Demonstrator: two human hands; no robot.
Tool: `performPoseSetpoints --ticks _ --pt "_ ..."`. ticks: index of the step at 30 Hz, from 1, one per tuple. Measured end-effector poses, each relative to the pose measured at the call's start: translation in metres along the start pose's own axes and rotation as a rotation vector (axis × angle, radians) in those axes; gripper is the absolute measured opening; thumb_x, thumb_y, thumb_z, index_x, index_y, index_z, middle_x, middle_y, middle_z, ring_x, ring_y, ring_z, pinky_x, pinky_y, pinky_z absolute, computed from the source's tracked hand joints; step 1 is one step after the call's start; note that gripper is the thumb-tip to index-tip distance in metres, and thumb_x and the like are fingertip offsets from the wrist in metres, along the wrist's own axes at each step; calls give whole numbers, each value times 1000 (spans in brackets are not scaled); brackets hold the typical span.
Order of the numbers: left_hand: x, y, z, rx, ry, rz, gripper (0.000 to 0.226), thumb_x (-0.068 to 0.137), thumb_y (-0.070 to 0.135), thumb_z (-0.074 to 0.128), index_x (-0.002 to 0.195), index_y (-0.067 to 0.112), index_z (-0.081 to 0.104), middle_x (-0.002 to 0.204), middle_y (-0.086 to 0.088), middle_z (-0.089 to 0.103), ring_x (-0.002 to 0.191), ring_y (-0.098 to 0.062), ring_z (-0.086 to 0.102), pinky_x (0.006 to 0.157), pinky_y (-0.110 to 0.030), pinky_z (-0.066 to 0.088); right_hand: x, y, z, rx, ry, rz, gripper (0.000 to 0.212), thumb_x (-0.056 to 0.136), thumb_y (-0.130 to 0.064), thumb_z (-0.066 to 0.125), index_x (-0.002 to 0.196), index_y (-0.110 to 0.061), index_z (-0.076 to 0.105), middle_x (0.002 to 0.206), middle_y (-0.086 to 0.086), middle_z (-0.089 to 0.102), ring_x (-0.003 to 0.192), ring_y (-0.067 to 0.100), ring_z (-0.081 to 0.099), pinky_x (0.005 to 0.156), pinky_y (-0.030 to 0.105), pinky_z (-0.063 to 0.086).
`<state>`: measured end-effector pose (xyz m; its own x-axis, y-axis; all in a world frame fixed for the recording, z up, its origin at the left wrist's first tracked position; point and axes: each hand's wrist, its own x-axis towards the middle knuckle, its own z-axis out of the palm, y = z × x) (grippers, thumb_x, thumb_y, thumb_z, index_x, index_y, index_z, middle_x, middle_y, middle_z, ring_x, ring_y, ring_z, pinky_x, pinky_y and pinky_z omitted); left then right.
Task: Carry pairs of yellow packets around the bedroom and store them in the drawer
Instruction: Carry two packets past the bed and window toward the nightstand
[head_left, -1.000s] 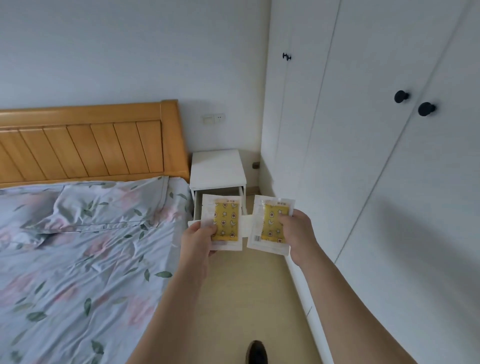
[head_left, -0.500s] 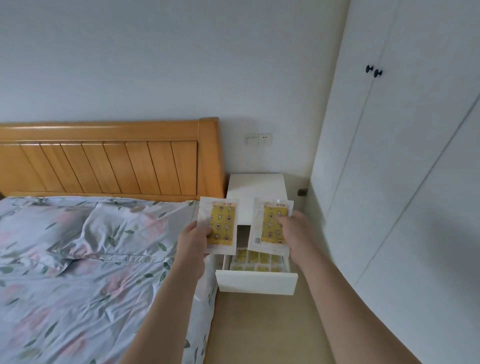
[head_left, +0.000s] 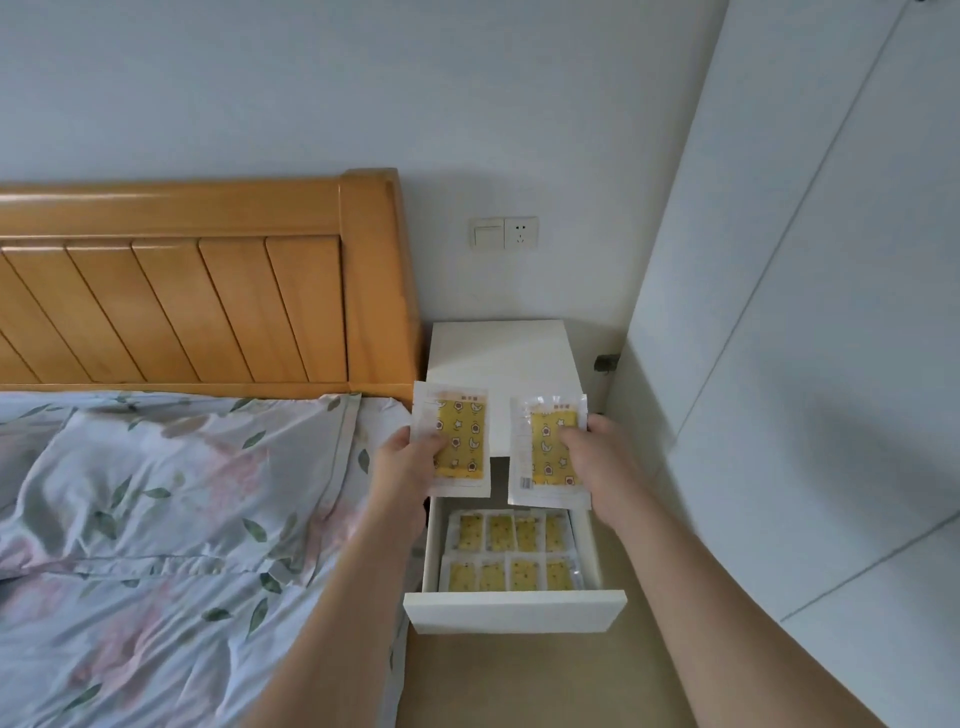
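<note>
two packets in hand, held above the open drawer

your left hand (head_left: 402, 467) is gripping the left yellow packet (head_left: 457, 441): thumb across its front near the lower left, fingers behind it. your right hand (head_left: 602, 462) is gripping the right yellow packet (head_left: 545, 452) the same way, thumb lying over the yellow panel, fingers wrapped behind the right edge. both packets are upright, faces toward you, side by side with a narrow gap between them, not touching. each has a white border around a yellow printed panel; the print is too small to read.

the packets sit in view over the front edge of the white nightstand (head_left: 498, 353) and just above the open drawer (head_left: 514, 610). the drawer is pulled out toward you, white front panel nearest. inside it, stored packets (head_left: 511, 553) lie flat in two rows of four, back row and front row, edges touching or overlapping. can't tell if there's more than one layer.

the nightstand stands between the bed (head_left: 156, 519) on your left and the white wardrobe (head_left: 805, 364) on your right. the bed has a floral cover and a wooden headboard (head_left: 208, 280) against the wall. a switch and socket plate (head_left: 504, 234) is on the wall above the nightstand. a small dark door stop (head_left: 605, 362) sits at the wall near the wardrobe corner. both forearms reach in from the bottom of the view, bare.
</note>
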<state>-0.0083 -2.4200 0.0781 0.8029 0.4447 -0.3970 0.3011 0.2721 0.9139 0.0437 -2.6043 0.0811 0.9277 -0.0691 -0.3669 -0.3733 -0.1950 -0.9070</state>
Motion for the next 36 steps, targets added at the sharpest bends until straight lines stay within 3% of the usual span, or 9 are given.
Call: performPoseSetpoints --ticks 6,7,8,10,16,19,22,27,36 --pt "111 -141 2 174 43 36 18 91 10 58 107 11 65 98 -7 74 87 -23 71 66 -32 55 109 141 43 -111 -73 36 29 93 -20 47 111 2 55 86 -1 42 74 21 51 65 30 42" --pt "129 -168 2 212 44 49 17 90 9 57 107 11 64 98 -8 73 86 -24 71 68 -34 56 125 166 50 -117 -72 40 29 96 -23 47 112 -1 56 87 13 56 79 23 58 71 31 47" --pt "147 -195 2 265 44 66 18 90 9 58 107 11 63 99 -8 72 86 -23 71 72 -37 58 142 191 57 -133 -60 38 29 97 -28 47 111 -5 56 115 24 58 93 27 63 80 36 50" --pt "180 -247 1 428 27 86 21 89 10 61 110 13 61 100 -5 71 85 -20 71 74 -37 59 170 241 71 -166 -58 49 19 96 -31 48 100 -14 57 95 8 63 94 23 62 86 41 51" --pt "245 -353 2 903 -16 200 10 78 12 58 88 14 59 81 -7 65 67 -17 61 54 -29 48 238 345 109 -416 -104 7 32 86 -12 46 118 -12 50 101 6 62 81 19 62 55 33 53" --pt "252 -365 4 1099 -91 163 37 80 9 53 116 12 45 88 -2 60 71 -17 61 48 -27 46 243 356 119 -613 -168 -13 37 90 -5 43 127 -4 49 93 6 57 69 13 52 49 24 38" --pt "260 -363 3 1188 -171 133 68 80 2 48 141 23 26 87 -5 60 68 -20 64 47 -28 50 251 358 133 -767 -231 32 38 93 1 38 129 2 50 80 8 55 66 17 56 57 26 47" --pt "274 -363 3 1284 -181 212 45 84 6 48 125 22 39 85 -4 60 73 -20 63 53 -28 49 264 353 161 -974 -261 77 48 100 -11 38 147 0 31 123 20 58 95 26 68 82 31 58" --pt "276 -376 3 1473 -244 221 41 87 15 50 127 20 44 90 2 58 79 -14 59 72 -31 55 286 379 152 -918 -271 154 34 96 -4 41 126 1 55 106 18 66 91 29 70 83 39 59"
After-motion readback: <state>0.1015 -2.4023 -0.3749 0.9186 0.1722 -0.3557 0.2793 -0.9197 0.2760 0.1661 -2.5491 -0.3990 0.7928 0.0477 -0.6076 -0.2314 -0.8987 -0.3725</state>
